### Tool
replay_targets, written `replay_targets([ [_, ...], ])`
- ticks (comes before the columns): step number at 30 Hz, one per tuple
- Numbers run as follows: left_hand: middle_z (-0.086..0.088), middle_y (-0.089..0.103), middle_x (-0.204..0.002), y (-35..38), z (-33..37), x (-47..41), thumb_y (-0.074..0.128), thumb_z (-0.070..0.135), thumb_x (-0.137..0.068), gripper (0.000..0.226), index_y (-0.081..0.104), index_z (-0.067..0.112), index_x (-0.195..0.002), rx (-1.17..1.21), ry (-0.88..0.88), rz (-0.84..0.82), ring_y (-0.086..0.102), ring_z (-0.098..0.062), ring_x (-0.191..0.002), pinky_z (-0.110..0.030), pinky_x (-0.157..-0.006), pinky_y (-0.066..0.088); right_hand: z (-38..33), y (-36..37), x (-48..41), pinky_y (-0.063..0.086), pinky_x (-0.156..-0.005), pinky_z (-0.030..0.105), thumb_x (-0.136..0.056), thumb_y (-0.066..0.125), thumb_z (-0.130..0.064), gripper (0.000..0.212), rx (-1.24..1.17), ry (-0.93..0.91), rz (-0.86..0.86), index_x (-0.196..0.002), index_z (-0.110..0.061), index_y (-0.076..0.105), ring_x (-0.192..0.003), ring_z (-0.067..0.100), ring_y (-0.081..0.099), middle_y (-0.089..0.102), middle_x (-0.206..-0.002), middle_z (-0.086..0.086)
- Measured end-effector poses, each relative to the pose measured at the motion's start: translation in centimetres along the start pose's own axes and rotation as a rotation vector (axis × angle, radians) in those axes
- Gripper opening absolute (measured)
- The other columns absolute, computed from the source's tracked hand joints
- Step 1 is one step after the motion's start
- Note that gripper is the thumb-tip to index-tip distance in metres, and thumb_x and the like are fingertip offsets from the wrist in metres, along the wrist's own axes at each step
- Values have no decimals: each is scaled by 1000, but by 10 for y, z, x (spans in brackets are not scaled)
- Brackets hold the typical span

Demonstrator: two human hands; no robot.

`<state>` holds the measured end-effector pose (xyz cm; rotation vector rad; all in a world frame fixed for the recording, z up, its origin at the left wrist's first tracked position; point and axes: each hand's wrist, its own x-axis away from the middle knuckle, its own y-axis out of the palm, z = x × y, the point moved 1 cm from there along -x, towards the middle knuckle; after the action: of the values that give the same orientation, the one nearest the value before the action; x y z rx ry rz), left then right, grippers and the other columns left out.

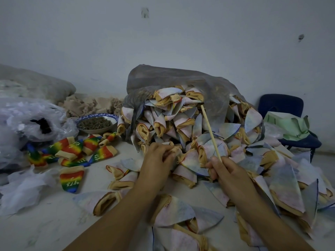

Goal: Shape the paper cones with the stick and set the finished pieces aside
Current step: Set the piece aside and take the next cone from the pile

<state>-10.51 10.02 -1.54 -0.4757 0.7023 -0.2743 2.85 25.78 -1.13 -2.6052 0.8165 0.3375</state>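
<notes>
Wooden stick [211, 132] in right hand [230, 175], pale cone [176, 151] in left hand [157, 160].

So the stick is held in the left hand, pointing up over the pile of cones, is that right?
No. The head view shows the stick in the right hand, pointing up over the pile of cones; the left hand grips a cone.
</notes>
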Motion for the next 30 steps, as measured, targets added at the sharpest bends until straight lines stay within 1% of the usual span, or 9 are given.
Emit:
replay_targets([
  [4,5,48,-101,-1,4,1,62,17,-95,6,66,14,-98,-18,44,42,53,-15,-93,-28,-78,47,0,0,0,37,-47,7,-83,43,-58,35,10,0,0,-75,-33,66,-51,-4,49,58,-60,-10],
  [8,8,54,-86,-7,22,5,60,35,-94,12,55,31,-84,184,-29,162,53,-5,-75,-16,-61,42,-3,0,1,41,-52,11,-80,44,-61,34,46,-51,0,-78,-33,64,-57,5,53,59,-66,-3],
  [10,5,61,-78,-3,35,9,62,38,-93,13,56,34,-82,379,-141,84,57,-4,-68,-16,-58,45,-7,0,2,44,-56,15,-77,46,-63,36,70,-96,3,-82,-31,61,-64,15,55,59,-74,4],
  [13,6,66,-76,7,48,19,63,35,-93,13,60,26,-84,511,-208,-53,63,-3,-66,-18,-59,51,-15,3,3,51,-67,15,-72,53,-64,33,47,-133,-22,-95,-41,59,-82,4,61,63,-90,-13],
  [18,-4,72,-87,14,56,28,61,33,-95,18,64,17,-88,784,-325,-256,69,-21,-83,-38,-80,57,-23,9,6,54,-72,16,-70,60,-60,31,-16,-159,-112,-100,-52,56,-92,0,64,64,-102,-21],
  [21,-6,73,-87,12,57,29,59,31,-95,24,64,8,-93,887,-337,-272,68,-16,-81,-27,-75,54,-23,8,6,54,-64,16,-74,60,-53,17,-5,-165,-89,-91,-51,58,-82,1,66,67,-92,-14],
  [24,-4,73,-85,10,58,29,58,33,-96,23,63,11,-92,847,-298,-301,68,-16,-82,-29,-76,53,-18,3,3,51,-63,20,-86,58,-37,3,105,-171,6,-87,-39,60,-75,3,62,66,-82,-5],
  [27,2,61,-67,10,55,27,57,32,-96,21,62,13,-91,776,-311,-239,51,-8,-59,-19,-57,42,-17,1,4,46,-59,11,-86,51,-41,15,84,-181,33,-88,-32,62,-74,2,60,64,-80,-8],
  [30,2,45,-53,10,54,23,52,24,-100,20,55,6,-91,857,-359,-220,35,-7,-44,-20,-45,31,-19,4,5,42,-58,6,-82,47,-45,20,37,-173,24,-85,-31,62,-71,0,60,65,-79,-8],
])
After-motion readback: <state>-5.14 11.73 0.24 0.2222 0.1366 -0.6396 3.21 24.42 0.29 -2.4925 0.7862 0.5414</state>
